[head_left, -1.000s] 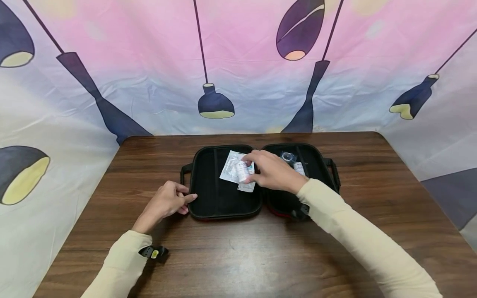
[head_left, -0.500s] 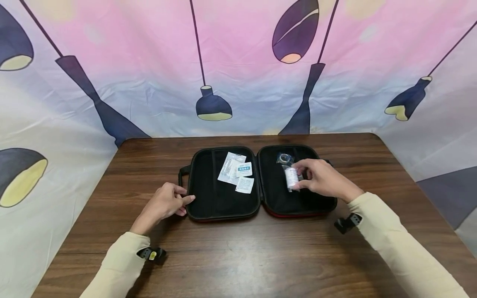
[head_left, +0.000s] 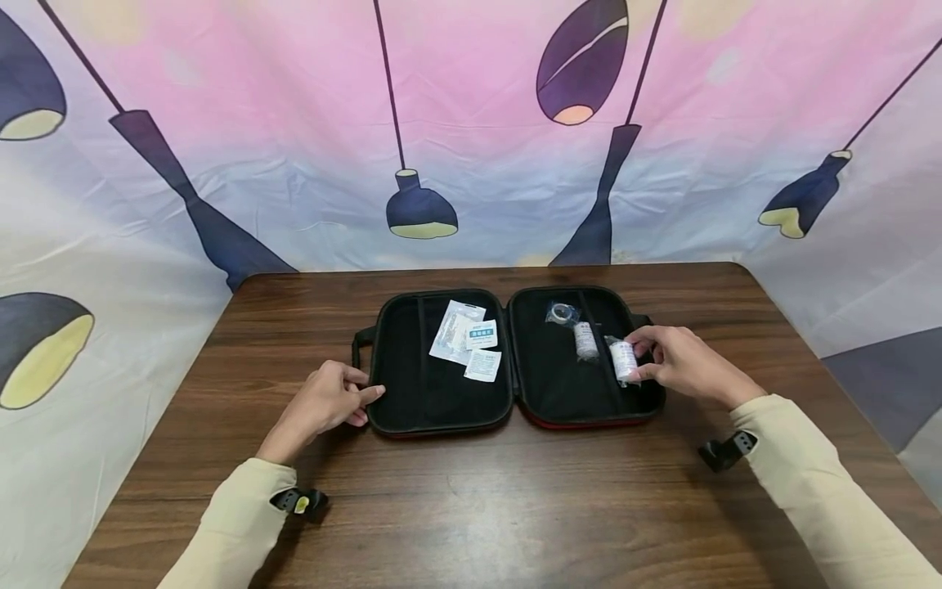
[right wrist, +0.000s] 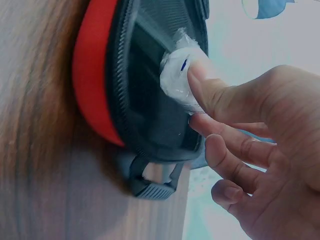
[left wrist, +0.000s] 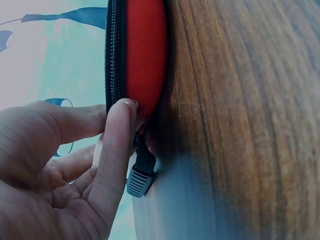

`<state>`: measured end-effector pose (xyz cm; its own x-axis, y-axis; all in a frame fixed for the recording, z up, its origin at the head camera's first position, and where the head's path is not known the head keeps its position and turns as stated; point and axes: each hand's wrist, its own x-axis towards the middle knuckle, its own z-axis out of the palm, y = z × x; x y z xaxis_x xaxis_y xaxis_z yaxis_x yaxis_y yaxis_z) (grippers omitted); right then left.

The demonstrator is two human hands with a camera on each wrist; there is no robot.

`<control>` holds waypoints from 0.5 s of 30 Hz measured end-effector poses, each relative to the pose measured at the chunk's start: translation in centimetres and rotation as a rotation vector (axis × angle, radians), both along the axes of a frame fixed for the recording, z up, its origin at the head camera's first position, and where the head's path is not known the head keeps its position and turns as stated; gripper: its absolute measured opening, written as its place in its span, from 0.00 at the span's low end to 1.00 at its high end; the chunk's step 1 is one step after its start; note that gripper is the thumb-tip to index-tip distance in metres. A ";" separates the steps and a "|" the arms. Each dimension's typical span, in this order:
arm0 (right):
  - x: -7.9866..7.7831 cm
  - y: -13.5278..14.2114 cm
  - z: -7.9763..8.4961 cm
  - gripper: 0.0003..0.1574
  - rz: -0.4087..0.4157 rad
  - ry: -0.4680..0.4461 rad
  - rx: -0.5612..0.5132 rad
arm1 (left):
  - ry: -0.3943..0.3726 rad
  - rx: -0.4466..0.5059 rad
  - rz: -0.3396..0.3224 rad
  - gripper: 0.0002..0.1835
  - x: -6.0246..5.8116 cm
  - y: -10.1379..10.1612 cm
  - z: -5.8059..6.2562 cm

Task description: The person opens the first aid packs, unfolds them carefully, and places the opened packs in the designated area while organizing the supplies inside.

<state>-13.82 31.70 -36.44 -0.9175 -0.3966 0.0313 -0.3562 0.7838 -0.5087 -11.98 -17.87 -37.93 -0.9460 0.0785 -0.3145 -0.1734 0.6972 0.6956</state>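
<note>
My right hand (head_left: pixel 688 364) pinches a white bandage roll (head_left: pixel 622 360) in clear wrap between thumb and fingers. It holds the roll at the right side of the case's right half; whether the roll touches the lining I cannot tell. My left hand (head_left: pixel 327 401) pinches the near-left corner of the open black-lined case (head_left: pixel 397 368). In the left wrist view, thumb and fingers sit on the red shell (left wrist: pixel 145 55) beside the zipper (left wrist: pixel 115 60). A second wrapped bandage roll (head_left: pixel 585 340) and a wrapped ring-shaped roll (head_left: pixel 562 313) lie in the right half.
In the left half lie a large white packet (head_left: pixel 449 331), a small blue-printed packet (head_left: pixel 482 334) and a small white packet (head_left: pixel 482 366). A black handle (head_left: pixel 363 339) sticks out at the left. Beneath is a wooden table (head_left: pixel 471 499); a patterned cloth (head_left: pixel 316 164) hangs behind.
My right hand has carried the bandage roll rightward, from over the packets in the left half to the far side of the right half. The left hand stays at the case corner.
</note>
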 end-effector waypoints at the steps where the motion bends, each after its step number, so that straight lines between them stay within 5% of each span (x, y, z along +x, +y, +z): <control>1: 0.0 0.2 -0.1 0.27 -0.003 -0.004 0.004 | -0.002 0.001 0.000 0.29 0.0 0.0 0.0; 15: -0.6 0.5 -1.6 0.26 0.016 -0.044 0.009 | -0.013 0.000 0.004 0.28 -0.1 0.1 -0.1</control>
<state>-14.40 32.15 -37.99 -0.9113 -0.4115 -0.0130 -0.3461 0.7826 -0.5175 -12.12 -17.79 -37.98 -0.9421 0.0745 -0.3269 -0.1855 0.6965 0.6931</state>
